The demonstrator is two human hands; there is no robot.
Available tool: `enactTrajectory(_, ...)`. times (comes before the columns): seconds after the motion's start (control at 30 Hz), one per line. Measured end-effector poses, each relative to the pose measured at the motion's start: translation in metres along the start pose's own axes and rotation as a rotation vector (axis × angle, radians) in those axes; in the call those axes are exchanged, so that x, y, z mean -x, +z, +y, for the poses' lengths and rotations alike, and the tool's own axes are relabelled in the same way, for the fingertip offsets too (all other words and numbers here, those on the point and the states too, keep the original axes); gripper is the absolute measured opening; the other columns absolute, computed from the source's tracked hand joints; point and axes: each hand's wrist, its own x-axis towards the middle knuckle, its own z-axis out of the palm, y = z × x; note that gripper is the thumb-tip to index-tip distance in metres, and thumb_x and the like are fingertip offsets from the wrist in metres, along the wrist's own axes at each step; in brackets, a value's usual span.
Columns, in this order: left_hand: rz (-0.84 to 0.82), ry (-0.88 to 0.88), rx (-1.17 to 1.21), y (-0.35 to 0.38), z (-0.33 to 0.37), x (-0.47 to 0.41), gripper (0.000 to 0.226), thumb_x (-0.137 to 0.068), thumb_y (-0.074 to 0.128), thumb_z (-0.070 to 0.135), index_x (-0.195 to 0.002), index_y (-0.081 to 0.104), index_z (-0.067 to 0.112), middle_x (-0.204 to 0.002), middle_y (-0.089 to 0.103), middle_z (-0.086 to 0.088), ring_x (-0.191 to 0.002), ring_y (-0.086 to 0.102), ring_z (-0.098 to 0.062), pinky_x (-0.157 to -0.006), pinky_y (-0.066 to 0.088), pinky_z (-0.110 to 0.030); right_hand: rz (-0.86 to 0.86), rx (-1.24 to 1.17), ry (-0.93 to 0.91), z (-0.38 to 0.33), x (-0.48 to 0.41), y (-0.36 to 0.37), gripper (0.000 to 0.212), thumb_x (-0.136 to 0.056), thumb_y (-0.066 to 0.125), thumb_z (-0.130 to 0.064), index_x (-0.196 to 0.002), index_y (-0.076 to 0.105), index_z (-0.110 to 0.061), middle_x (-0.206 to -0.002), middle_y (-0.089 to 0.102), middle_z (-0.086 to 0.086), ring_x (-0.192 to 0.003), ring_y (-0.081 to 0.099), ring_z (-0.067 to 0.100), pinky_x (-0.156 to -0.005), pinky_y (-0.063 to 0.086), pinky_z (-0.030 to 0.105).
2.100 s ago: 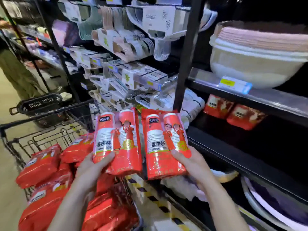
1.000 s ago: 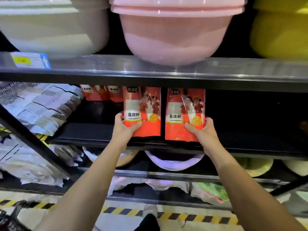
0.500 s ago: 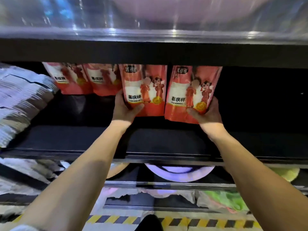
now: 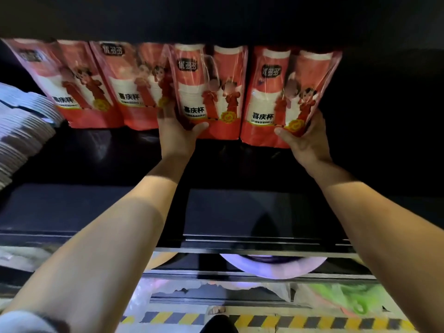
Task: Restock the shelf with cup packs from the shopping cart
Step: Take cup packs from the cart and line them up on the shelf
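Both hands grip red cup packs: the left hand [image 4: 176, 133] holds the bottom of the first pack [image 4: 209, 92], thumb on its front, and the right hand [image 4: 305, 140] holds the bottom of the second pack [image 4: 286, 92] just beside it. The big dark shelf [image 4: 96, 207] lies under both arms. Far back over it, the held packs are upright in a row with two more red packs [image 4: 72, 87] on their left.
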Motion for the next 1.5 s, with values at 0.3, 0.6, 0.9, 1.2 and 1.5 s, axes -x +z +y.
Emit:
enactTrajectory(0.3, 0.137, -0.017, -0.16, 0.017, -0.005, -0.01, 0.092, -0.073, 0.089, 0.048, -0.15, 0.047, 0.018, -0.157, 0.041, -0.01, -0.137, 0.047, -0.035, -0.113, 0.046, -0.043, 0.075, -0.099, 0.076, -0.001, -0.031, 0.023, 0.084, -0.078, 0.091, -0.005, -0.148, 0.044, -0.001, -0.143, 0.061, 0.012, -0.129, 0.059, 0.018, -0.101, 0.047, 0.008)
enactTrajectory(0.6, 0.176, -0.005, -0.248, 0.016, 0.0, -0.009, 0.087, -0.071, 0.087, 0.054, -0.141, 0.053, 0.014, -0.147, 0.051, -0.011, -0.125, 0.059, -0.038, -0.099, 0.055, -0.053, 0.079, 0.01, 0.086, 0.005, -0.041, 0.03, 0.089, -0.077, 0.094, -0.026, -0.151, 0.047, -0.01, -0.135, 0.059, -0.004, -0.121, 0.052, 0.006, -0.082, 0.03, -0.012)
enactTrajectory(0.9, 0.021, -0.036, -0.381, -0.008, 0.025, 0.013, 0.084, -0.086, 0.074, 0.052, -0.151, 0.041, 0.01, -0.147, 0.053, -0.018, -0.133, 0.052, -0.042, -0.108, 0.048, -0.055, -0.011, 0.406, 0.245, -0.009, -0.019, 0.004, 0.094, -0.09, 0.072, -0.058, -0.162, 0.031, -0.012, -0.159, 0.046, 0.014, -0.145, 0.047, 0.033, -0.118, 0.042, 0.047)
enactTrajectory(1.2, -0.306, -0.085, -0.915, -0.083, 0.081, 0.117, 0.065, -0.097, 0.062, 0.05, -0.147, 0.049, 0.01, -0.149, 0.049, -0.021, -0.136, 0.044, -0.045, -0.107, 0.042, -0.052, -0.312, 0.854, 0.162, -0.054, 0.1, -0.068, 0.076, -0.101, 0.056, -0.056, -0.158, 0.036, -0.009, -0.155, 0.043, 0.019, -0.14, 0.042, 0.044, -0.111, 0.04, 0.051)
enactTrajectory(1.5, -0.361, -0.044, -0.98, -0.198, 0.119, 0.279, 0.063, -0.095, 0.069, 0.044, -0.145, 0.057, 0.008, -0.143, 0.062, -0.015, -0.13, 0.055, -0.042, -0.106, 0.045, -0.05, -0.47, 0.991, -0.041, -0.098, 0.252, -0.154, 0.069, -0.104, 0.043, -0.06, -0.156, 0.04, -0.015, -0.155, 0.049, 0.007, -0.137, 0.049, 0.031, -0.114, 0.04, 0.042)
